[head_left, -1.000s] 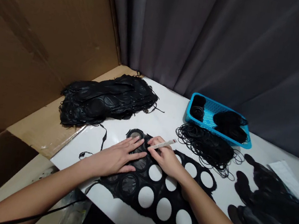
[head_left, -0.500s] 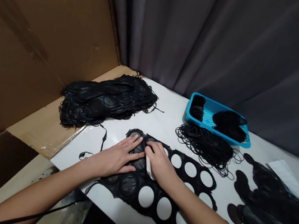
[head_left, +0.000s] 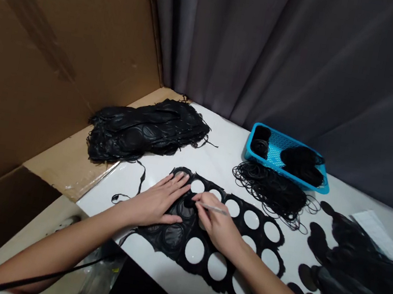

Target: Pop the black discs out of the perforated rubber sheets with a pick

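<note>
On wht tbl (head_left: 227,139): L hand (head_left: 159,203) splayed on blk rnd-holed sheet (head_left: 204,266), R hand (head_left: 219,225) pinching thin stick (head_left: 217,210).

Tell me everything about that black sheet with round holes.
The black sheet looks thin, rubbery and ragged-edged. It lies flat, slantwise on the white table. Rows of round openings show white through; some circles at its left end are filled. The left hand rests spread there; the right hand beside it holds a slim tool over the sheet.
</note>
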The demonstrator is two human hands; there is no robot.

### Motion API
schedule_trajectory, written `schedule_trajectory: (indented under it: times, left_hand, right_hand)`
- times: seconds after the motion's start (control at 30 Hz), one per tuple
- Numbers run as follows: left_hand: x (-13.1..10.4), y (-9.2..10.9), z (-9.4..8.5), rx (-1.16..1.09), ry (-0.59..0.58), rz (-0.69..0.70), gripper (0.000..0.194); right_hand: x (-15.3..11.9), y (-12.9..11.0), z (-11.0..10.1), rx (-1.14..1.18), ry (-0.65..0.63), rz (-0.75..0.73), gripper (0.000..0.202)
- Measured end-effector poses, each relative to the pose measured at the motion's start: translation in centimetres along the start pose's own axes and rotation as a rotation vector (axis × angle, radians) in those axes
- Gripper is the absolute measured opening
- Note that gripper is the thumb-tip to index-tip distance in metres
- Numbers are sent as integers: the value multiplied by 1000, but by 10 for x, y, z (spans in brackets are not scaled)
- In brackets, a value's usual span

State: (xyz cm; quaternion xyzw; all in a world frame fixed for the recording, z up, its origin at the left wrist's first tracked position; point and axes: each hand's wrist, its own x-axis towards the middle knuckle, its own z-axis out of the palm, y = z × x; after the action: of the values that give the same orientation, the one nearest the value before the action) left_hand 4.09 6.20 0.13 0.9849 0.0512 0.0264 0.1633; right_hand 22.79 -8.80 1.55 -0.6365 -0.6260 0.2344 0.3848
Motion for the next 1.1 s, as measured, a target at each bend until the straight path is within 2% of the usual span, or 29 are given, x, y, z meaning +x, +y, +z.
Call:
schedule_trajectory:
  times: [0.1,0.3,0.67,0.83,0.97,1.03,1.1]
  left_hand:
    - [0,1,0,18,-12,-4,87]
    - [0,2,2,52,-8,0,90]
    - [0,1,4,63,1,16,93]
    - [0,1,4,108,-28,11,94]
    - [-1,-1,6,89,-24,24,102]
    - [-1,-2,7,75,-19,27,104]
    - [0,-3,7,64,-21,29,106]
  right_hand:
    - [-7,-4,14,17,-83,13,14]
    - [-6,-4,13,4,-130,48,10]
    - [-6,-4,13,-26,-128,20,10]
    - [-15,-7,30,-148,-98,-62,13]
    - [-16,0,41,-215,16,-80,25]
    - [-9,10,29,-148,138,5,24]
    - [-2,19,6,-69,288,161,20]
